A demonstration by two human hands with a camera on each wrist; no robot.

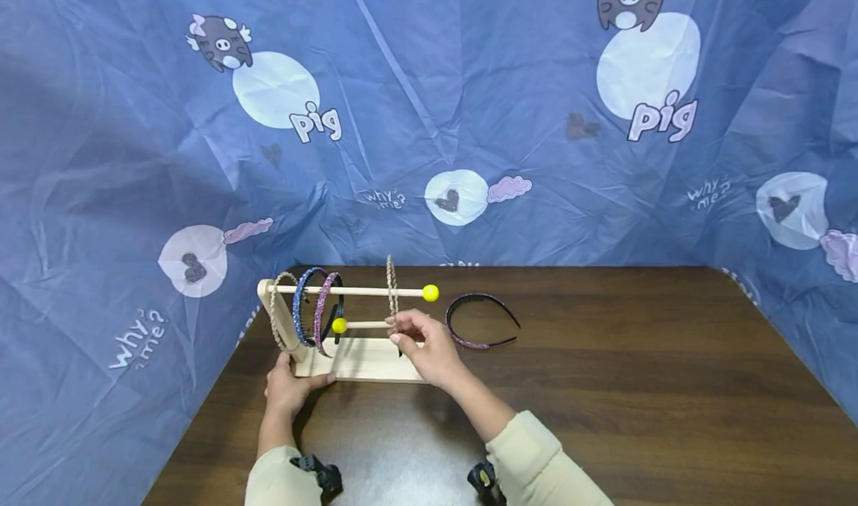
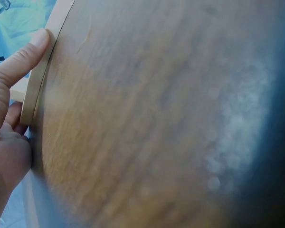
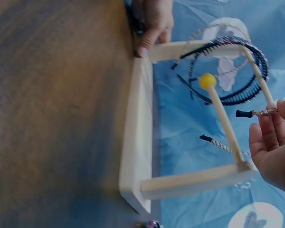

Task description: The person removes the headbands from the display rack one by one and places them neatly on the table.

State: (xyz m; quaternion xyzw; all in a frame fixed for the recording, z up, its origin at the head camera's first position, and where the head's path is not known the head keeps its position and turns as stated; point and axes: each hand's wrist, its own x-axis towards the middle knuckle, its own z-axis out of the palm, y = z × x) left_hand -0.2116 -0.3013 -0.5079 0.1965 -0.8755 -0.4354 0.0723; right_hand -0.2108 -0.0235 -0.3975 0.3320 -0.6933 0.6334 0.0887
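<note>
My left hand (image 1: 287,390) grips the left end of a pale wooden headband stand (image 1: 365,368), its thumb along the front edge of the base. In the left wrist view the thumb (image 2: 26,57) lies on that edge. With its thumb and fingers, my right hand (image 1: 432,349) pinches a beige braided headband (image 1: 392,279) near one end. That headband stands upright around the upper rod, close to its yellow ball (image 1: 430,293). Further left on this rod hang another beige braided headband (image 1: 273,312), a blue glittery headband (image 1: 299,308) and a pink glittery headband (image 1: 321,308).
A dark headband with pink glitter (image 1: 472,344) lies on the brown table (image 1: 637,387), right of the stand. The lower rod ends in a yellow ball (image 3: 208,80) pointing left. Blue printed cloth (image 1: 402,118) hangs behind the table and along its sides.
</note>
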